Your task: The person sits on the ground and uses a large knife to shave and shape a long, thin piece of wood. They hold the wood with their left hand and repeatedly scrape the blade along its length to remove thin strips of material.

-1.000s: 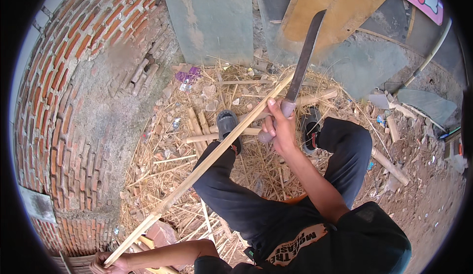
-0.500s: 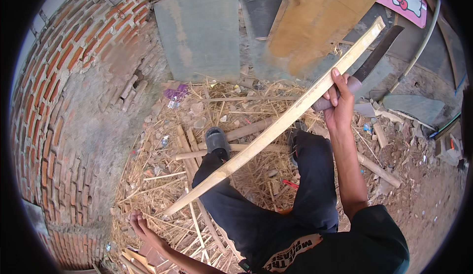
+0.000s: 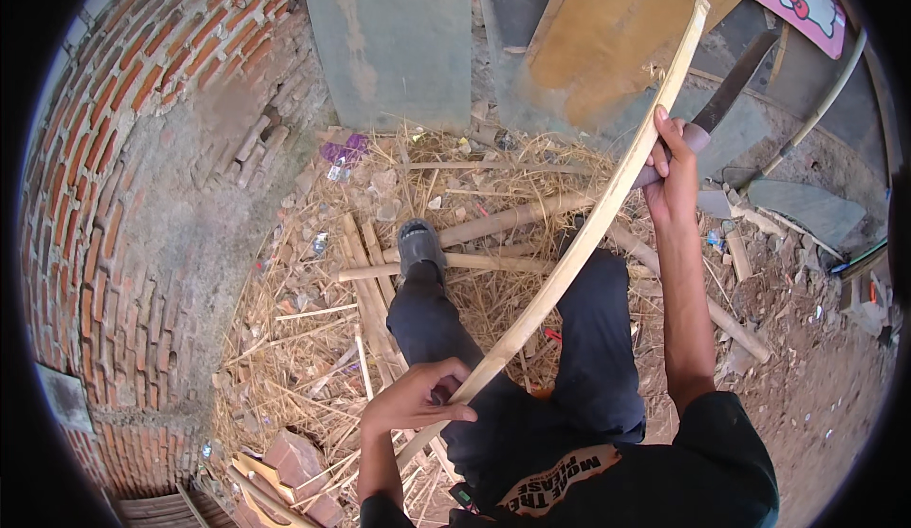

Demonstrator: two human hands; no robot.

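Observation:
A long, pale split-bamboo strip (image 3: 586, 255) slants across my front, its far end up to the right and its lower end over my left thigh. My right hand (image 3: 676, 182) is closed around the handle of a machete (image 3: 729, 92), and its thumb and fingers also pinch the upper part of the strip. The dark blade points up and to the right, apart from the strip. Near the lower end, my left hand (image 3: 410, 401) grips the strip between thumb and fingers; part of its fingers is hidden.
Straw, shavings and rubble cover the ground, with several bamboo poles (image 3: 517, 220) lying between and beside my feet. A weathered brick wall (image 3: 123, 234) rises at the left. Boards (image 3: 394, 49) lean at the back. Wooden pieces (image 3: 294, 471) lie at lower left.
My left hand has come from the left onto the strip's lower part. The strip has swung steeper, its lower end moving right. My right hand and the machete shifted slightly right.

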